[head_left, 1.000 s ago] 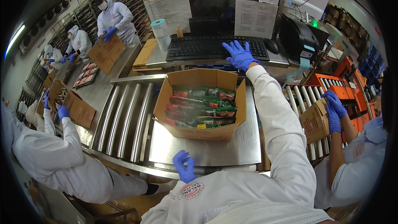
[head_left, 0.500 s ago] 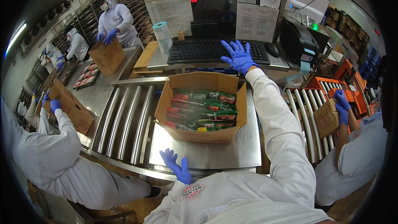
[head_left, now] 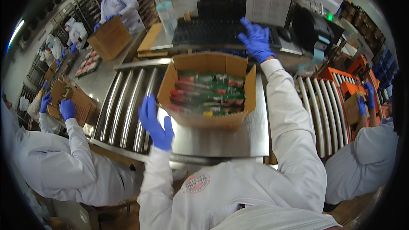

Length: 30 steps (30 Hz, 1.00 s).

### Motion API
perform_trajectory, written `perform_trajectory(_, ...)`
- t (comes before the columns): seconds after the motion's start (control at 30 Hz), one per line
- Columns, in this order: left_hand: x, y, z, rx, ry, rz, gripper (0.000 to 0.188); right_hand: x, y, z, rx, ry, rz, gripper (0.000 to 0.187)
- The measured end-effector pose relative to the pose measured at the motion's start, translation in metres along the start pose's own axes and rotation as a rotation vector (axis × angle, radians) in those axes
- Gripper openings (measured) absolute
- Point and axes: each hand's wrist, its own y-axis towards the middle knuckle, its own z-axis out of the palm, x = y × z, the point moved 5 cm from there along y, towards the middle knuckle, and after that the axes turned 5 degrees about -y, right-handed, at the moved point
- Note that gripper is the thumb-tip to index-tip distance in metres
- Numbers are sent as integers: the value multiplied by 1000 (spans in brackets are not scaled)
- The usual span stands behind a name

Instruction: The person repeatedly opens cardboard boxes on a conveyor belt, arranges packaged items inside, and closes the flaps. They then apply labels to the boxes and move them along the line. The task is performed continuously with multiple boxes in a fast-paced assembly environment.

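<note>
Cardboard box [head_left: 208, 121] untouched; right hand [head_left: 257, 40] on keyboard [head_left: 213, 32], left hand [head_left: 154, 121] open

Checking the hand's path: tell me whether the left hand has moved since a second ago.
Yes. The left hand has risen from the near edge of the steel table to beside the open box, by its left wall.

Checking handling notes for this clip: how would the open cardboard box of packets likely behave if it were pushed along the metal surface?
The cardboard box looks packed full of flat packets, so probably heavy for its size. It sits flat on the smooth metal plate, so it would likely slide rather than tip. Its open flaps may flex if pushed there. The left hand hovers near its side; the right hand is on the keyboard.
</note>
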Motion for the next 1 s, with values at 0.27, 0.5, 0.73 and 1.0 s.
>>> perform_trajectory(0.27, -27, 61, 12, 868, 185, 0, 109, 91, -144, -65, 4, 1041, 20, 54)
perform_trajectory(0.5, -36, 61, 89, 1301, 310, 49, 85, 166, -136, -3, 618, 164, -572, 67)
perform_trajectory(0.73, 12, 51, 152, 631, 401, 240, 117, 141, -41, 5, 263, -16, -417, 61)
perform_trajectory(1.0, 10, 57, 145, 449, 377, 231, 69, 162, -128, -28, 445, 237, -298, 34)
